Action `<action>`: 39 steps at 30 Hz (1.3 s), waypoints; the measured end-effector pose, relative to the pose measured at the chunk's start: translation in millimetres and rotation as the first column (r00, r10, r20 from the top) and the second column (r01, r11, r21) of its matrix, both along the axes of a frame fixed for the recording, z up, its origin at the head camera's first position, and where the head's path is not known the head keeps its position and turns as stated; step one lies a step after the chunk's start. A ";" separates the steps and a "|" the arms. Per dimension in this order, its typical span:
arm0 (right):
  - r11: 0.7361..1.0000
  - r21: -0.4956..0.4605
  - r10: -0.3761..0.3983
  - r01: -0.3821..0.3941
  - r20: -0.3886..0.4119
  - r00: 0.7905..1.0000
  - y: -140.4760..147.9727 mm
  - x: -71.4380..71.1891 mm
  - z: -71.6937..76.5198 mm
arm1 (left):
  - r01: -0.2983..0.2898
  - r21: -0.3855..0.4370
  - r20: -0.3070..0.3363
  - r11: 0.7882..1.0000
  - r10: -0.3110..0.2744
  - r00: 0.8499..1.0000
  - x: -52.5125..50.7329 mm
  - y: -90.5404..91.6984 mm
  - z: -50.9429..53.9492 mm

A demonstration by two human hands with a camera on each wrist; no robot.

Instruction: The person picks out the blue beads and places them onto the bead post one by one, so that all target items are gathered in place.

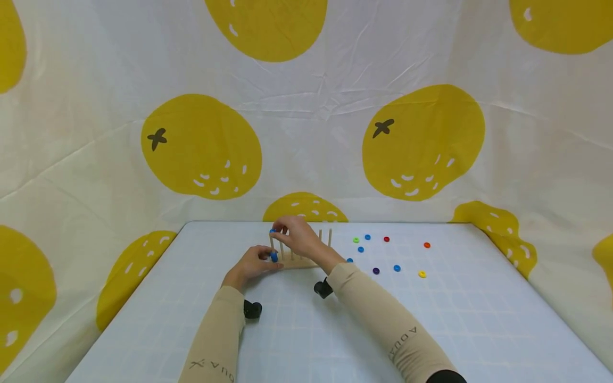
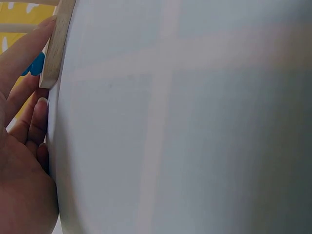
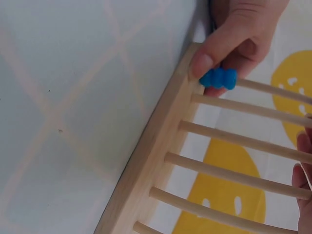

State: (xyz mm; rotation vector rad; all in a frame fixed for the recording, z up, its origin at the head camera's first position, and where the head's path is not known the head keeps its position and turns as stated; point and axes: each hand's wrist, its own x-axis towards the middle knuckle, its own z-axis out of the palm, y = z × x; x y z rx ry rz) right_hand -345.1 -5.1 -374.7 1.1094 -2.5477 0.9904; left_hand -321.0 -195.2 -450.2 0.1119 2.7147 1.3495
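Note:
A wooden peg rack (image 1: 300,264) with several upright pegs stands on the table. Its left end is gripped by my left hand (image 1: 253,261), thumb on the front of the base and fingers behind, as the left wrist view shows. Blue beads (image 3: 218,78) sit stacked at the foot of the leftmost peg, next to the left thumb. At the top of that same peg, my right hand (image 1: 298,237) pinches another blue bead (image 1: 273,231) between thumb and fingers. Whether the peg passes through this bead is too small to tell. The right hand hides parts of the middle pegs.
Loose ring beads lie right of the rack: green (image 1: 356,240), red (image 1: 386,239), orange (image 1: 427,245), purple (image 1: 375,271), yellow (image 1: 422,274) and several blue ones (image 1: 397,268). A patterned cloth (image 1: 311,133) hangs behind the table (image 1: 297,340).

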 end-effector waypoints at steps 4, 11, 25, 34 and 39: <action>1.000 -0.001 -0.006 0.006 0.010 1.000 -1.6 -0.1 0.4 | 0.008 -0.007 -0.008 1.000 -0.008 1.000 -1.6 -0.3 -0.2; 1.000 0.022 -0.007 0.006 0.035 0.999 -5.0 0.1 -1.6 | 0.023 -0.001 -0.012 1.000 -0.023 1.000 -0.5 0.4 -0.1; 0.983 0.176 -0.045 0.052 -0.048 0.998 -6.0 -0.7 -8.9 | 0.005 -0.011 -0.017 1.000 -0.005 1.000 0.1 1.2 0.0; 0.984 0.164 -0.059 0.062 -0.025 0.998 -6.3 -0.7 -10.8 | -0.002 -0.021 -0.011 1.000 0.002 1.000 0.9 2.4 0.9; 0.984 0.173 -0.043 0.045 -0.018 0.999 -5.0 -0.6 -9.5 | -0.006 -0.021 -0.016 1.000 0.006 1.000 0.4 2.0 1.1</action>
